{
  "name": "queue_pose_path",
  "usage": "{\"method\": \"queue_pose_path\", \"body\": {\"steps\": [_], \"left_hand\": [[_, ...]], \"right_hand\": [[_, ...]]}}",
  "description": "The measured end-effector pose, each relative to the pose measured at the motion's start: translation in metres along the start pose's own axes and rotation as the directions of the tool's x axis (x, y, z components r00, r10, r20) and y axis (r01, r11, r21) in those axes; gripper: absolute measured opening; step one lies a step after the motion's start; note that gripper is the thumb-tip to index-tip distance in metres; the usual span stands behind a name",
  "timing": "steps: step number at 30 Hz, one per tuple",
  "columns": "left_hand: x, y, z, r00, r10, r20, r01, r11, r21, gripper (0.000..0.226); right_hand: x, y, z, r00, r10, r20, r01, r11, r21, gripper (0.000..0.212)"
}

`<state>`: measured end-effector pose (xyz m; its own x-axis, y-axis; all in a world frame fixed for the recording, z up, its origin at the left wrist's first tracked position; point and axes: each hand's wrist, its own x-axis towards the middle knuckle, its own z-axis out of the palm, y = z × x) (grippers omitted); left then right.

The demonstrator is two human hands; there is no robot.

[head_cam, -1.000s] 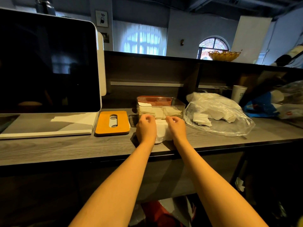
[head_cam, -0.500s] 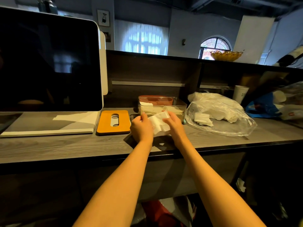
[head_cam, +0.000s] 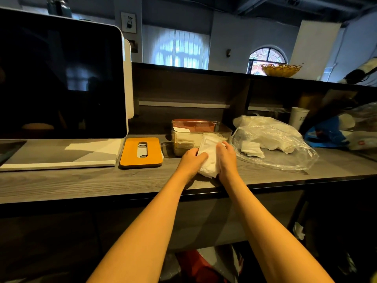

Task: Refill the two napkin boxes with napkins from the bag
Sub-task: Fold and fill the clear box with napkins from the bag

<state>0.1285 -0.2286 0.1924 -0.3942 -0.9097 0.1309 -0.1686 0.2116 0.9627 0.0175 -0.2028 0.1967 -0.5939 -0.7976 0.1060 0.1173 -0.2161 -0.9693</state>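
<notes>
A stack of white napkins (head_cam: pixel 210 155) is tilted up between my two hands, its far end over the front rim of a clear napkin box (head_cam: pixel 183 137). My left hand (head_cam: pixel 191 159) grips the stack's left side and my right hand (head_cam: pixel 226 158) holds its right side. The clear box holds a few napkins at the bottom. Right behind it stands a second box (head_cam: pixel 192 124) with a reddish-brown lid or rim. A clear plastic bag (head_cam: pixel 271 144) with more white napkins lies to the right on the wooden counter (head_cam: pixel 81 180).
An orange box lid (head_cam: pixel 141 152) with a slot lies left of the boxes. A large screen on a white stand (head_cam: pixel 59 82) fills the left. A paper cup (head_cam: pixel 298 117) and blue and clear bags (head_cam: pixel 336 131) sit at the far right. A raised shelf wall (head_cam: pixel 193 86) backs the counter.
The napkin stack has been lifted from the counter and tilted toward the clear box; both hands have moved forward with it.
</notes>
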Motion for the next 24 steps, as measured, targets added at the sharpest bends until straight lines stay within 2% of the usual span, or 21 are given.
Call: {"method": "queue_pose_path", "body": {"steps": [5, 7, 10, 12, 13, 16, 18, 21, 24], "left_hand": [[0.0, 0.0, 0.006, 0.999, -0.007, -0.051, 0.002, 0.995, -0.096, 0.041], [0.003, -0.002, 0.005, 0.996, -0.005, -0.086, -0.006, 0.992, -0.126, 0.039], [0.005, -0.001, -0.001, 0.967, -0.112, -0.228, 0.025, 0.934, -0.355, 0.037], [0.004, 0.0, -0.007, 0.926, -0.212, -0.312, 0.014, 0.846, -0.533, 0.036], [0.005, -0.001, -0.009, 0.916, -0.233, -0.326, 0.007, 0.823, -0.568, 0.036], [0.005, -0.003, -0.006, 0.937, -0.202, -0.284, 0.035, 0.866, -0.498, 0.039], [0.006, -0.004, -0.003, 0.952, -0.177, -0.251, 0.048, 0.893, -0.448, 0.045], [0.005, -0.005, -0.005, 0.942, -0.179, -0.283, 0.004, 0.853, -0.523, 0.045], [0.005, -0.008, -0.009, 0.896, -0.217, -0.388, -0.052, 0.815, -0.577, 0.047]], "right_hand": [[-0.007, 0.0, 0.013, 0.985, -0.114, 0.129, 0.12, 0.992, -0.04, 0.051], [-0.006, 0.0, 0.012, 0.989, -0.107, 0.103, 0.111, 0.993, -0.032, 0.05], [-0.006, -0.001, 0.009, 0.998, 0.005, 0.063, -0.011, 0.995, 0.1, 0.045], [-0.009, -0.003, 0.008, 0.994, 0.037, 0.1, -0.047, 0.995, 0.093, 0.041], [-0.014, -0.003, 0.008, 0.989, 0.014, 0.145, -0.021, 0.999, 0.044, 0.037], [-0.024, -0.002, 0.011, 0.924, -0.061, 0.377, 0.128, 0.979, -0.156, 0.031], [-0.025, 0.003, 0.012, 0.881, -0.094, 0.463, 0.233, 0.939, -0.253, 0.034], [-0.024, 0.004, 0.01, 0.871, -0.099, 0.482, 0.263, 0.922, -0.285, 0.04], [-0.023, 0.003, 0.01, 0.881, -0.115, 0.459, 0.277, 0.912, -0.303, 0.033]]}}
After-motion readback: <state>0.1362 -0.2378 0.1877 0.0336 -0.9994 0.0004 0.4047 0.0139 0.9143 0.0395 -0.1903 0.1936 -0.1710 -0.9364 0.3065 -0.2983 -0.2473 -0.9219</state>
